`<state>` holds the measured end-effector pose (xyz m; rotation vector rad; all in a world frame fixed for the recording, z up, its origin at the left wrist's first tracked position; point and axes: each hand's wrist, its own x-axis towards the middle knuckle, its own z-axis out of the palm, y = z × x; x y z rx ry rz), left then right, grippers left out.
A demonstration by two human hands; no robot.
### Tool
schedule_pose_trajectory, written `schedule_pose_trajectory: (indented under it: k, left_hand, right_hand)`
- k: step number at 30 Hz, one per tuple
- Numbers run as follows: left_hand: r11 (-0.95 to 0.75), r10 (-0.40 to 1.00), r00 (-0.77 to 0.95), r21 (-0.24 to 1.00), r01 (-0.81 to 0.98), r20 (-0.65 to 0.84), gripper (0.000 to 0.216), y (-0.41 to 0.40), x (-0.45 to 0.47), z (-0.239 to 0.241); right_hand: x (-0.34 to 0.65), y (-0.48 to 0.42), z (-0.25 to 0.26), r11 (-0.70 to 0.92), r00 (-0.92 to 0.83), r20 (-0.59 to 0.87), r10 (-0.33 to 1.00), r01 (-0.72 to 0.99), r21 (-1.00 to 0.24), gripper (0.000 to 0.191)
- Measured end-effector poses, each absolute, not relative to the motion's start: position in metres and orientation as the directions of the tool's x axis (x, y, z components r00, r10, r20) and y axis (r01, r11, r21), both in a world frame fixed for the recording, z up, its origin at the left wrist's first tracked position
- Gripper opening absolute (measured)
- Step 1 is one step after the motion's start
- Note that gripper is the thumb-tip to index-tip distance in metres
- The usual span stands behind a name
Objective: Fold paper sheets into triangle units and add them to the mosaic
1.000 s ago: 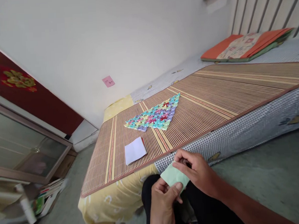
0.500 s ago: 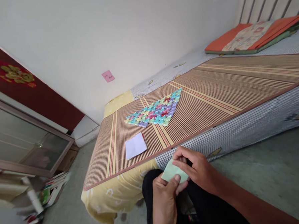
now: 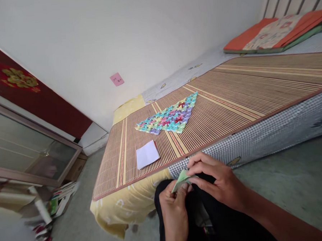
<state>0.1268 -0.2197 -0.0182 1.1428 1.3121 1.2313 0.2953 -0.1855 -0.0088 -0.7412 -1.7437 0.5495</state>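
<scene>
A small sheet of light green paper [image 3: 181, 178], partly bent over, is held above my knees. My left hand [image 3: 174, 205] pinches its lower left part between thumb and fingers. My right hand [image 3: 214, 175] grips the paper's upper right edge with thumb and fingertips; the other fingers are curled above it. In front of me on the bed mat [image 3: 219, 103] lies a triangular piece made of many folded paper units [image 3: 168, 116] in blue, yellow, purple, pink and red. Closer to the mat's edge is a stack of white paper [image 3: 147, 155].
Folded orange and patterned bedding [image 3: 275, 33] lies at the bed's far right. A pink note [image 3: 117, 79] is stuck on the white wall. To the left stand a glass-fronted cabinet [image 3: 30, 145] and piled papers [image 3: 63, 197] on the floor.
The green paper has gone from nearly flat to bent and tilted up. My right fingers have spread a little along its edge. The view has shifted slightly.
</scene>
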Motion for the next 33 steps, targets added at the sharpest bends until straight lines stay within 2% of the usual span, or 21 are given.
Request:
schedule_pose_trajectory:
  k: [4,8,12,15,25,31,33]
  left_hand:
    - [0.097,0.99,-0.086,0.987,-0.129,-0.109,0.019,-0.218,0.132,-0.014]
    - [0.17,0.974,-0.073,0.905,-0.39,-0.214,0.013,-0.217,0.138,-0.008]
    - [0.204,0.96,-0.054,0.814,-0.544,-0.276,0.029,-0.217,0.139,-0.002]
    - [0.191,0.951,-0.068,0.749,-0.635,-0.301,0.04,-0.217,0.138,-0.001]
    - [0.111,0.949,-0.134,0.699,-0.706,-0.286,0.035,-0.218,0.139,-0.003]
    - [0.135,0.959,-0.089,0.713,-0.688,-0.268,0.016,-0.217,0.137,0.003]
    - [0.125,0.963,-0.085,0.702,-0.702,-0.256,0.016,-0.218,0.136,0.004]
  right_hand:
    - [0.295,-0.189,-0.01,0.74,-0.242,0.699,0.672,0.229,-0.632,0.016]
    - [0.293,-0.193,-0.013,0.821,-0.3,0.776,0.556,0.347,-0.454,0.018]
    - [0.29,-0.195,-0.015,0.853,-0.386,0.789,0.478,0.418,-0.312,0.015]
    - [0.289,-0.195,-0.015,0.867,-0.433,0.782,0.448,0.423,-0.263,0.013]
    - [0.288,-0.193,-0.011,0.874,-0.457,0.77,0.445,0.409,-0.262,0.016]
    - [0.288,-0.191,-0.013,0.871,-0.476,0.755,0.452,0.419,-0.257,0.019]
    - [0.288,-0.19,-0.015,0.872,-0.489,0.749,0.448,0.426,-0.243,0.019]
